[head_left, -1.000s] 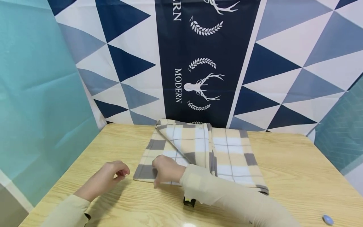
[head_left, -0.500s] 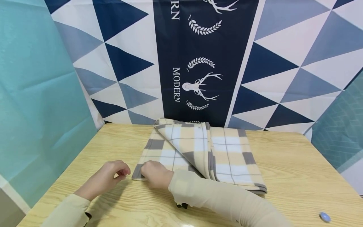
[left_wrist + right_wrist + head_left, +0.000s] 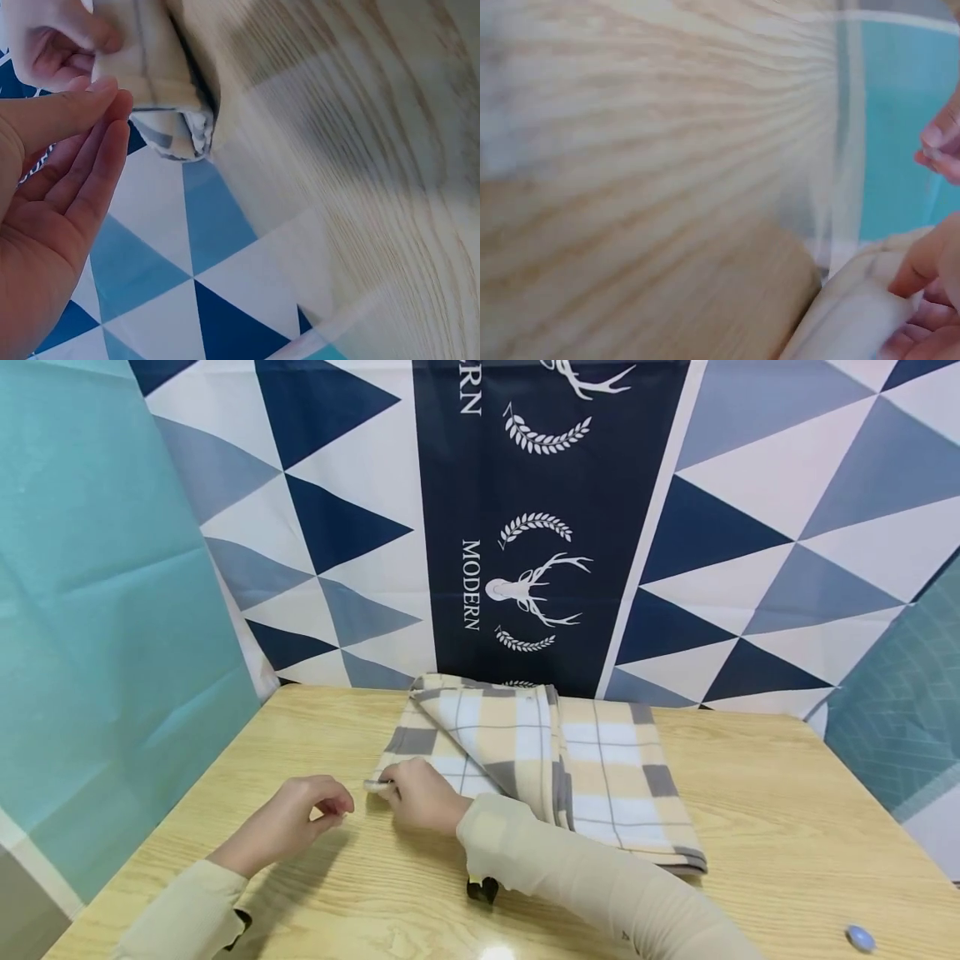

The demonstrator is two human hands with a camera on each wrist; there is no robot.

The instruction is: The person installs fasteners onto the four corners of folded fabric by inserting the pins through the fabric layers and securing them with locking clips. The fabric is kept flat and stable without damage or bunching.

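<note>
A plaid fleece blanket [image 3: 615, 760] in beige, white and grey lies folded at the back of the table, with a diagonal flap turned over its left part. My right hand [image 3: 423, 797] pinches its near left corner, which is lifted and bent over. In the right wrist view, the thumb and fingers of that hand [image 3: 937, 281] grip the soft edge of the blanket [image 3: 855, 322]. My left hand [image 3: 300, 818] hovers left of the corner, fingers loosely curled and thumb near the fingertips, holding nothing. Beyond it, the left wrist view shows the raised blanket edge [image 3: 146, 67].
The wooden table [image 3: 360, 902] extends in front and to both sides. A small blue oval object [image 3: 860, 938] lies near the front right. Behind the table hangs a cloth [image 3: 555, 510] with triangles and deer heads. A teal panel [image 3: 112, 610] stands at the left.
My right hand has moved left to the blanket's near left corner, taken hold of it and lifted it back. My left hand has shifted only slightly.
</note>
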